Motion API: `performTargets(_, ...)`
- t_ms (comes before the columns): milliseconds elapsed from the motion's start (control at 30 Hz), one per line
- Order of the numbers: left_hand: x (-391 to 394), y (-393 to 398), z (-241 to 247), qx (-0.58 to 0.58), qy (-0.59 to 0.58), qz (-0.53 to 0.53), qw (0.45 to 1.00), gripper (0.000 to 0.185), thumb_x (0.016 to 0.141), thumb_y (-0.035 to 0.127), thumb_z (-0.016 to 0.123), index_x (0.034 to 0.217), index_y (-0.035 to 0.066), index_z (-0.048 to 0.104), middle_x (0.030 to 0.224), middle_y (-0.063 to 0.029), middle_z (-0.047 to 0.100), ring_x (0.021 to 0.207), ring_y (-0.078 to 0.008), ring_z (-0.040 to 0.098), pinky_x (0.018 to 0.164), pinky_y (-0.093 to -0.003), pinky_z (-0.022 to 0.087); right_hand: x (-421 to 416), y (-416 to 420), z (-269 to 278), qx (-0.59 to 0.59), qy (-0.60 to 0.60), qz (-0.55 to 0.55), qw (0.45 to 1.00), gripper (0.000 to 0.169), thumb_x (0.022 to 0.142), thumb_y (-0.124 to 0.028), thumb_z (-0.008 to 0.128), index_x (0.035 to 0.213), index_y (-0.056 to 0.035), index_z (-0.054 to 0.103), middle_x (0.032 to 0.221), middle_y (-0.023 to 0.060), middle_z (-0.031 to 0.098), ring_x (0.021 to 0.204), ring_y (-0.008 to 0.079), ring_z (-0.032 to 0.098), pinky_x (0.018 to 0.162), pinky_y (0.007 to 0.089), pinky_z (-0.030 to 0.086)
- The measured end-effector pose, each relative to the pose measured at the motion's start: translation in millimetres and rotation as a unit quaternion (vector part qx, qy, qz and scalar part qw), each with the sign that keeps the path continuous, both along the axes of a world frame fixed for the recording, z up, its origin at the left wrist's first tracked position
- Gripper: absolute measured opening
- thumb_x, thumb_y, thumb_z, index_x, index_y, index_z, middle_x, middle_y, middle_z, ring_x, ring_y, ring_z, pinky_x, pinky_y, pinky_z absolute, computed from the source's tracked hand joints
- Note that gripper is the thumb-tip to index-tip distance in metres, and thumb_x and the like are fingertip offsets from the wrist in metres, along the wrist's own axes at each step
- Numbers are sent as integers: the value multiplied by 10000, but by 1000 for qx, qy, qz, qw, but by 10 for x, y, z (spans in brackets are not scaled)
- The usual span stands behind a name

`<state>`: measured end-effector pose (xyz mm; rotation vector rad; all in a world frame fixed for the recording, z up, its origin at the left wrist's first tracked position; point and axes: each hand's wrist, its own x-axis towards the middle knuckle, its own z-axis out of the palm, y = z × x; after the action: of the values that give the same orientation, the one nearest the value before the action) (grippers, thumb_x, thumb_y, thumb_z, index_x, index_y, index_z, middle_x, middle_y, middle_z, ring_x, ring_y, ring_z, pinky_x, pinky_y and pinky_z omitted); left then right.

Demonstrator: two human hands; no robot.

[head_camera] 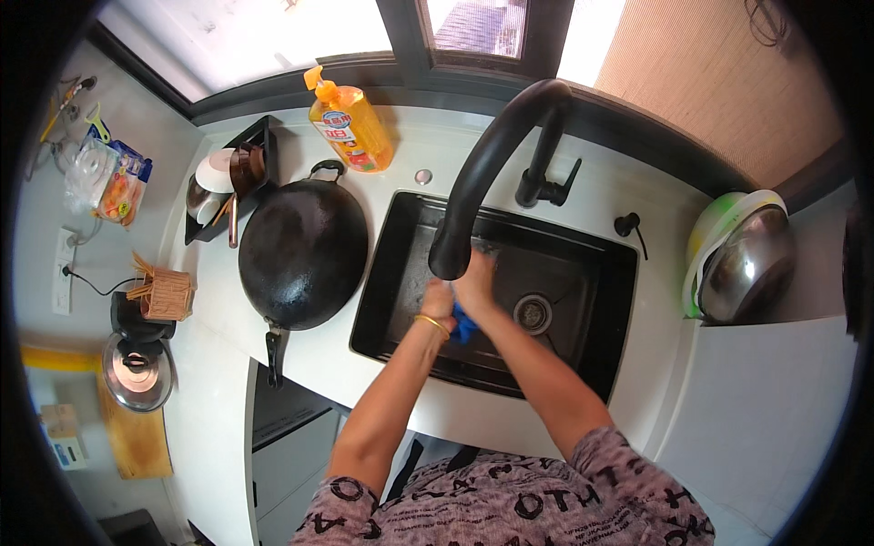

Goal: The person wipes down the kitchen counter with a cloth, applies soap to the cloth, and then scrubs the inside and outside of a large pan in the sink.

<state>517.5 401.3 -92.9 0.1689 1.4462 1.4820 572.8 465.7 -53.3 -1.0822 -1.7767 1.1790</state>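
Observation:
Both my hands are close together inside a black sink point(614, 300), beneath the spout of a black gooseneck faucet point(488, 160). A blue cloth point(466, 326) bunches between them and hangs down on the near side. My left hand point(438, 300), with a yellow bangle at the wrist, is closed on the cloth. My right hand point(476, 283) grips it too, a little farther from me. The spout hides part of the fingers. To the right of my hands lies the round sink drain point(532, 312).
Left of the sink, a black wok point(304, 252) rests upside down on the white counter point(218, 300). Behind it stand an orange soap pump bottle point(355, 130) and a black dish rack point(266, 174) with bowls. Nested basins point(748, 263) lean at the right.

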Motion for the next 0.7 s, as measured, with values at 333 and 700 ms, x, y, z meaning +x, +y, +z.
performTargets(333, -221, 34, -21, 151, -97, 5, 984, 282, 852, 184, 599, 1094, 41, 610, 1052, -105, 639, 943, -234, 628, 797, -380, 520, -60, -292, 436, 43, 54, -9, 998, 225, 842, -230, 594, 762, -22, 625, 689, 229, 596, 693, 420, 603, 630, 462, 474)
performTargets(700, -608, -212, -227, 321, -310, -105, 888, 375, 887, 297, 586, 1169, 51, 558, 1037, -81, 625, 911, -199, 619, 771, -354, 514, -203, -656, 417, 116, 28, -32, 992, 258, 749, -280, 685, 831, -37, 664, 717, 233, 619, 739, 419, 621, 637, 476, 479)
